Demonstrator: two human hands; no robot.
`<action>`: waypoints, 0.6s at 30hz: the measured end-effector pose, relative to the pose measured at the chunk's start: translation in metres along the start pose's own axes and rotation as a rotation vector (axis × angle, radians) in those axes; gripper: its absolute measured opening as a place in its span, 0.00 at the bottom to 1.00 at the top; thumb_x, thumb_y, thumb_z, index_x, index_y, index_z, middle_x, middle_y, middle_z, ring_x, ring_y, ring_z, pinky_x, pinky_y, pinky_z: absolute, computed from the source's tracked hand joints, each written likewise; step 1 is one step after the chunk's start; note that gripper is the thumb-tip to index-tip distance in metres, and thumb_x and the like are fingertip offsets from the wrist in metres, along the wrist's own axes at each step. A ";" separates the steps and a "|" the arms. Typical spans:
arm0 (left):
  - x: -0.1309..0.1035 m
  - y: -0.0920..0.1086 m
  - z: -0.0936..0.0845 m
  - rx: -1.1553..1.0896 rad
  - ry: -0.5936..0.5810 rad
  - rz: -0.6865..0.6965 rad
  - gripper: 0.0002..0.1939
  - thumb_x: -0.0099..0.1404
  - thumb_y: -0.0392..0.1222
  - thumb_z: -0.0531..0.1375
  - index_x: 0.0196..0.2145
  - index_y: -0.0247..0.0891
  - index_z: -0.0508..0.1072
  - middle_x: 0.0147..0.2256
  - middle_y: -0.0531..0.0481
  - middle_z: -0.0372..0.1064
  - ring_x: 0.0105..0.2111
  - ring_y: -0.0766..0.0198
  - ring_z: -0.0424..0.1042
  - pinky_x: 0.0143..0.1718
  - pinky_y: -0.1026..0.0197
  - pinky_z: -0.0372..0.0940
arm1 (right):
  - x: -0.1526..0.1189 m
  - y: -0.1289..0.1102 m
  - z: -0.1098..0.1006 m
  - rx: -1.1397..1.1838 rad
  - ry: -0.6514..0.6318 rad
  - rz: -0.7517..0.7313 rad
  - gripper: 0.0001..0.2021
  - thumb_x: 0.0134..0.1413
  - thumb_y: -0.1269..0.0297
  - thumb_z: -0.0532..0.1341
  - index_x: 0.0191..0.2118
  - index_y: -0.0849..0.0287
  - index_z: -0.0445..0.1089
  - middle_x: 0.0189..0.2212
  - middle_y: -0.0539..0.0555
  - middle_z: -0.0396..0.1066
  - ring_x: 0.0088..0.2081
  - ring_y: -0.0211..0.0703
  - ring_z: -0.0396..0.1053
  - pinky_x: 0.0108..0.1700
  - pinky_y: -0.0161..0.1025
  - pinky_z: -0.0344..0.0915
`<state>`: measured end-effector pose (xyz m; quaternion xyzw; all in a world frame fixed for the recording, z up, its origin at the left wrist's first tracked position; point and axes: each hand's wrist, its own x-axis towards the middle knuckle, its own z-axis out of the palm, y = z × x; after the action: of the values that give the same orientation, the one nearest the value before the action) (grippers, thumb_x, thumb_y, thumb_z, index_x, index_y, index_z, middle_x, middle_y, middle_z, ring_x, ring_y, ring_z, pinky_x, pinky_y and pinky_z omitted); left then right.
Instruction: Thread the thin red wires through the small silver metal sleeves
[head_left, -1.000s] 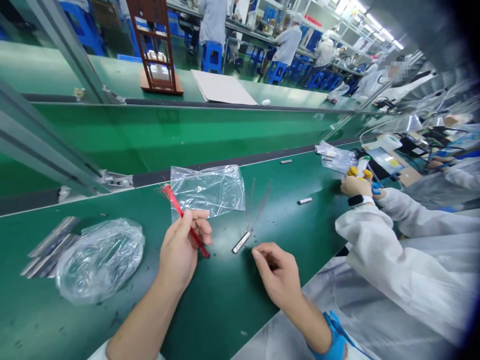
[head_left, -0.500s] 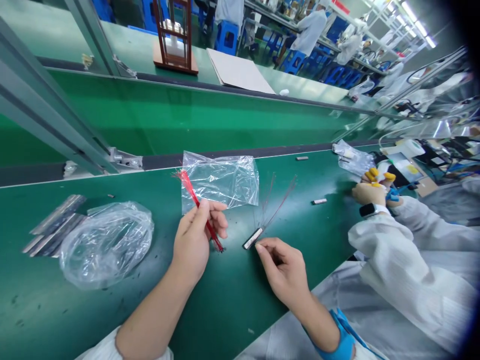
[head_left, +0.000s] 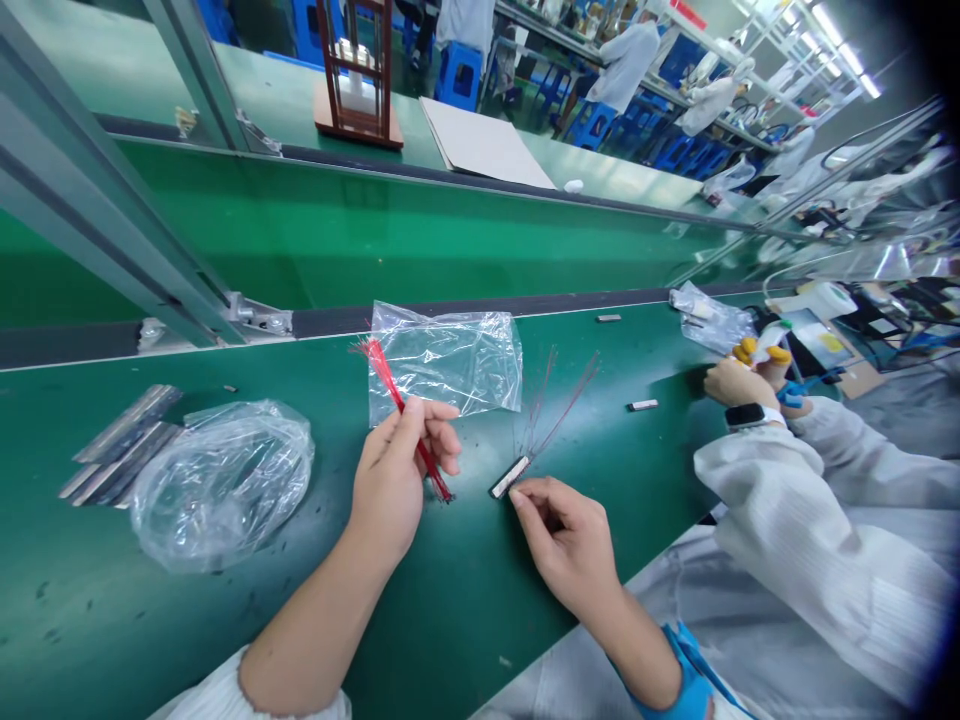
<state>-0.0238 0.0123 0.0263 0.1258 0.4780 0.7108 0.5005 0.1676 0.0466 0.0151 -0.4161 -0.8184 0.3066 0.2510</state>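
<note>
- The green table (head_left: 465,610) runs under everything I work with, and the flat clear bag (head_left: 446,360) lies on it beyond my hands, partly behind the red wires.
- My left hand (head_left: 386,490) grasps the bundle between thumb and fingers, the outer fingers loosely curled; it is left of the strip and apart from it.
- My right hand (head_left: 568,535) is the nearer one: thumb and forefinger are drawn together at the strip's right-hand, near edge, the others folded in. I can't tell whether they pinch it or only touch it.
- The red wire bundle (head_left: 384,372) slants from far left to near right, its dark-tipped lower end just left of the strip across a small gap.
- The black-edged pale strip (head_left: 510,477) lies between my hands, its long axis running from near left to far right, roughly crosswise to the bundle.
- Thin reddish wires (head_left: 566,406) fan from the strip's far end, away from me, some leaning right, clear of both hands.
</note>
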 end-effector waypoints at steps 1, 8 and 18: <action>0.000 0.000 0.000 0.000 -0.002 -0.001 0.18 0.71 0.50 0.55 0.32 0.36 0.78 0.22 0.52 0.69 0.19 0.68 0.67 0.24 0.65 0.63 | 0.000 0.000 0.000 -0.006 -0.003 -0.003 0.08 0.63 0.67 0.60 0.33 0.57 0.75 0.21 0.49 0.69 0.20 0.38 0.63 0.24 0.35 0.61; 0.000 0.000 0.000 -0.013 -0.003 -0.015 0.18 0.70 0.50 0.56 0.33 0.34 0.78 0.23 0.51 0.71 0.20 0.66 0.71 0.24 0.64 0.65 | 0.001 -0.003 0.001 -0.024 -0.001 -0.013 0.09 0.63 0.67 0.60 0.32 0.57 0.75 0.21 0.49 0.69 0.20 0.38 0.63 0.24 0.35 0.61; -0.001 0.005 0.003 -0.053 -0.025 -0.033 0.19 0.66 0.54 0.60 0.32 0.34 0.78 0.22 0.51 0.71 0.19 0.65 0.70 0.24 0.62 0.66 | -0.031 -0.005 0.002 0.083 0.116 0.156 0.04 0.61 0.64 0.62 0.34 0.56 0.68 0.19 0.46 0.64 0.18 0.36 0.60 0.19 0.33 0.58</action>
<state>-0.0244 0.0126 0.0316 0.1134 0.4548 0.7131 0.5213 0.1800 0.0178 0.0119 -0.4848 -0.7544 0.3340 0.2904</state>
